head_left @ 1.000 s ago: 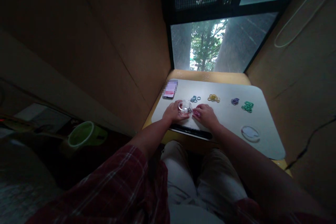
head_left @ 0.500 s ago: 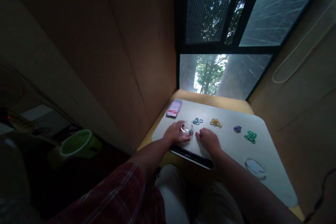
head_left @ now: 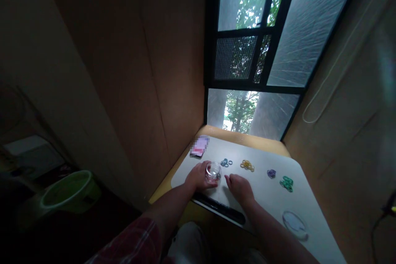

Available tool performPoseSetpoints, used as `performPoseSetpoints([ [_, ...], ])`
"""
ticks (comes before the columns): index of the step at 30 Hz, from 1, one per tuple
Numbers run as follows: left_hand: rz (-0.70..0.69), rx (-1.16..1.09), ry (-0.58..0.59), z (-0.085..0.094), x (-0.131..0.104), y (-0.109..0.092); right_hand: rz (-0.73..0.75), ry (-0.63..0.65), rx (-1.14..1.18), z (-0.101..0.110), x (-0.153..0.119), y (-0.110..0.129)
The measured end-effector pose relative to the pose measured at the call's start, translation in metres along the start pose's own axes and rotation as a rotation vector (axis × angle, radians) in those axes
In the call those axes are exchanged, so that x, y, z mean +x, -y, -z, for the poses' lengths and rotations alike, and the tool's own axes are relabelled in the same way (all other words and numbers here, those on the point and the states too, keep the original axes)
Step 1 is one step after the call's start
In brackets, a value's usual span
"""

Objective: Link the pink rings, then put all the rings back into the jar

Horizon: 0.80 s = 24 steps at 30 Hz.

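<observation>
At the near left of the pale worktop: left hand wrapped around a clear jar, mouth uncovered. Right hand just beside, apart from it, fingers curled; cannot tell whether they pinch anything. Blue rings behind the jar, yellow rings beyond the right hand; purple bands and green rings farther right. Risk, as judged: a slack left grip or a bump from the right knuckles could tip the jar; a careless reach could scatter the yellow rings. Against one second ago: right fingers now clear of the jar, pinkish pieces no longer visible at them; view tilted up, more window showing
</observation>
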State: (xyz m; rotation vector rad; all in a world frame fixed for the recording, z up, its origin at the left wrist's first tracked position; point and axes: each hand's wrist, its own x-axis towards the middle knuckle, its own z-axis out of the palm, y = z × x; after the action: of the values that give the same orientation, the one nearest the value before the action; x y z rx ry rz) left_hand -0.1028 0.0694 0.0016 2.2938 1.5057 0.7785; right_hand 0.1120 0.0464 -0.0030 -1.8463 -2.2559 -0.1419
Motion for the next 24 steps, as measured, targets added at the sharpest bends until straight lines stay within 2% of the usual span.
performPoseSetpoints([
  [10, -0.016, -0.016, -0.018, -0.007, 0.0, 0.009, 0.009, -0.101, 0.099, -0.017, 0.001, -0.008],
  [16, 0.005, -0.018, 0.006, -0.009, 0.003, 0.013, -0.199, -0.224, 0.275, -0.021, 0.006, -0.019],
  [24, -0.004, -0.019, -0.007, -0.01, 0.002, 0.014, -0.296, -0.355, 0.603, -0.019, 0.007, -0.025],
])
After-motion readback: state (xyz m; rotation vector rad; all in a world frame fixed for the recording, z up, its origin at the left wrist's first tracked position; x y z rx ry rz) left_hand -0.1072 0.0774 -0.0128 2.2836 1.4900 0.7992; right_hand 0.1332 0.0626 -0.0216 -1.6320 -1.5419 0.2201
